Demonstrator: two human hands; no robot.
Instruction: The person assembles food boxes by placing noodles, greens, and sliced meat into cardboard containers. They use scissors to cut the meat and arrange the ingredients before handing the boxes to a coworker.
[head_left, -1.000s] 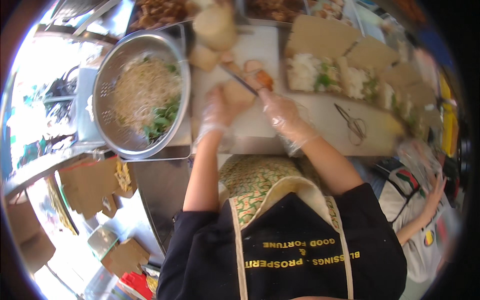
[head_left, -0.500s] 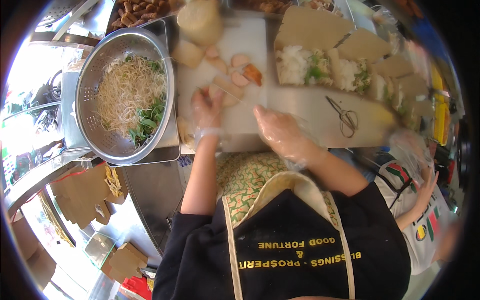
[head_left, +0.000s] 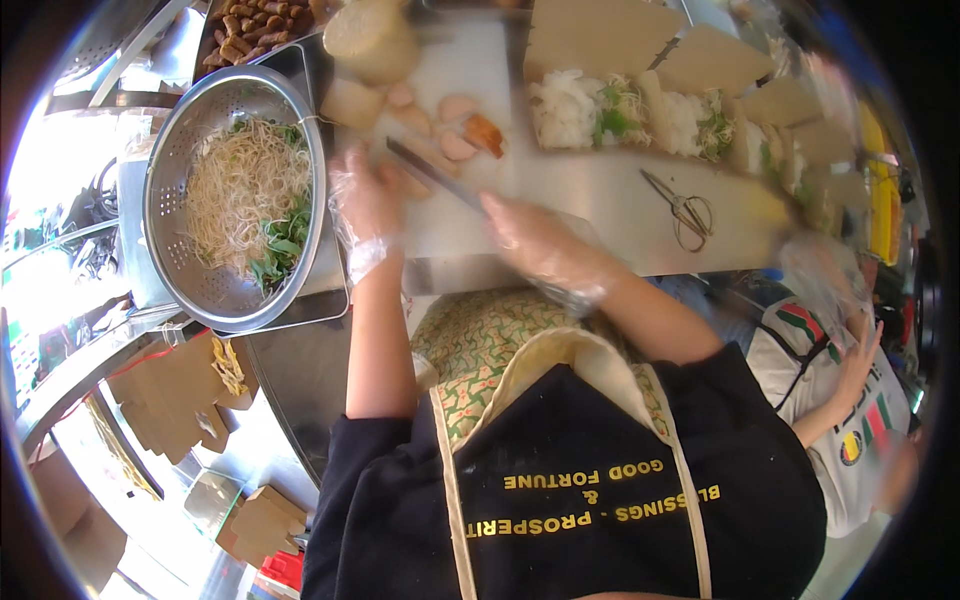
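Note:
My right hand (head_left: pixel 548 248), in a clear plastic glove, grips a knife (head_left: pixel 432 174) whose dark blade slants up and left over the white cutting board (head_left: pixel 490 65). My left hand (head_left: pixel 368 208), gloved too, is at the board's left edge beside pale slices; its fingers are blurred, so whether they hold anything is unclear. Pinkish round meat slices (head_left: pixel 458 108) lie beyond the blade, with an orange-skinned end piece (head_left: pixel 485 136) next to them. Farther back sits a large pale round loaf-like piece (head_left: pixel 372 40), blurred, near a pale square chunk (head_left: pixel 351 103).
On the left stands a metal colander (head_left: pixel 163 205) with pale thin strands (head_left: pixel 240 195) and green leaves (head_left: pixel 283 250). Opened cardboard boxes (head_left: pixel 600 45) with white noodles and greens line the back right. Scissors (head_left: pixel 690 212) lie on the counter. Another person's hand (head_left: pixel 855 370) is at right.
My left hand has shifted left, away from the slices. The knife now shows plainly, its blade slanting over the board. The whole view has shifted slightly.

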